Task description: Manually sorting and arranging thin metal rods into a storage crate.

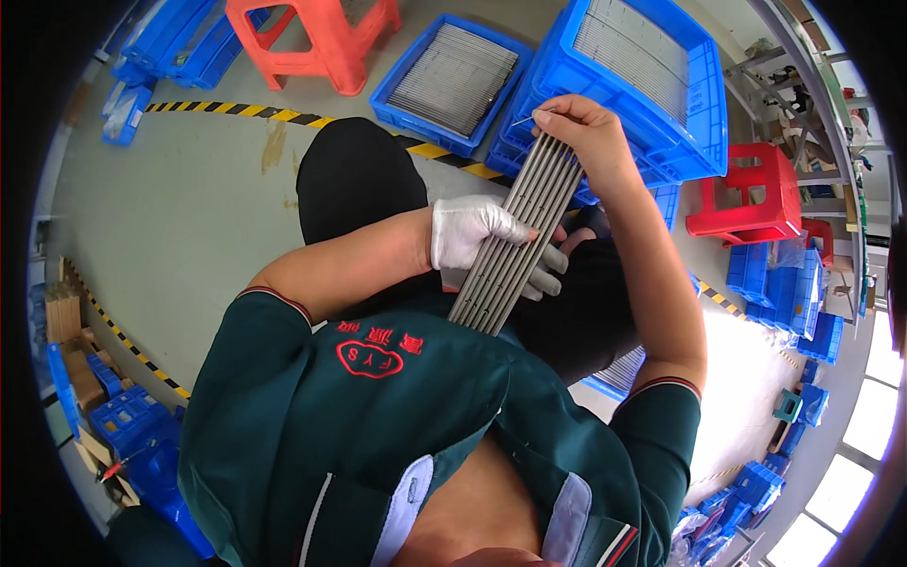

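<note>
A row of grey metal rods (pixel 529 203) lies slanted in front of my chest, side by side, with small dark marks or holes along some of them. My left hand (pixel 477 234), in a white glove with bare fingertips showing, is closed around the row at its middle. At the rods' far end, my bare right hand (pixel 588 132) pinches a thin metal pin (pixel 522 121), its tip pointing left. The right fingers are close above the rod ends; whether they touch them I cannot tell.
A blue crate (pixel 381 106) of similar rods sits on the floor ahead. Stacked blue crates (pixel 707 113), the top one full of rods, stand at the right. Red stools (pixel 316 42) are nearby, along with yellow-black floor tape (pixel 227 109). Shelving (pixel 831 142) lines the right side.
</note>
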`<state>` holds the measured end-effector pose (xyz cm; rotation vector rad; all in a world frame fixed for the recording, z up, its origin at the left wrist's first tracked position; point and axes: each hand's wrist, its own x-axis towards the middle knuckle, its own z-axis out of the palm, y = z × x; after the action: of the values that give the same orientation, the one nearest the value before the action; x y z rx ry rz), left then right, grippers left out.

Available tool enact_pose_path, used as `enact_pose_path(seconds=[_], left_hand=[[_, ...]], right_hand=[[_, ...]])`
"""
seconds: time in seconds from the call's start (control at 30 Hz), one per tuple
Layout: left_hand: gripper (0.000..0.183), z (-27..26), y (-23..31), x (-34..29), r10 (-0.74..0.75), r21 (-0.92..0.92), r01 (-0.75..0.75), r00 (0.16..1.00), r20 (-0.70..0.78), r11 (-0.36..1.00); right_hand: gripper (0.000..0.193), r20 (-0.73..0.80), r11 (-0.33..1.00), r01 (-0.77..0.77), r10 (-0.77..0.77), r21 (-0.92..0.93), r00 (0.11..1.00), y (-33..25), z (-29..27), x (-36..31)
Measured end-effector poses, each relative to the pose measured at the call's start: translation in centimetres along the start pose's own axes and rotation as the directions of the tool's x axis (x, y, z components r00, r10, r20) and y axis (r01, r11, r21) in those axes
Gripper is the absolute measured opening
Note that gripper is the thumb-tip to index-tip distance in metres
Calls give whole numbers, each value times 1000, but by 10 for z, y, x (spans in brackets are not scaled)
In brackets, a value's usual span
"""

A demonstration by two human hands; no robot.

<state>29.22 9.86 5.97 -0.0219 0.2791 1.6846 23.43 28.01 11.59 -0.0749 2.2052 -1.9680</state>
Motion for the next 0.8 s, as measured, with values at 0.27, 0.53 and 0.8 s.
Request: enact_pose_path(seconds=[0.27, 0.53, 0.8], left_hand=[[43, -3, 14, 13, -22, 21, 23, 999, -37, 1000], [43, -12, 24, 21, -24, -5, 24, 996, -90, 1000], [44, -22, 16, 21, 15, -48, -21, 993, -121, 999]], right_hand=[[17, 25, 985, 7, -3, -174, 1000, 17, -17, 16], [21, -33, 985, 15, -20, -170, 999, 25, -22, 24], [18, -179, 982, -80, 49, -170, 983, 40, -19, 19]])
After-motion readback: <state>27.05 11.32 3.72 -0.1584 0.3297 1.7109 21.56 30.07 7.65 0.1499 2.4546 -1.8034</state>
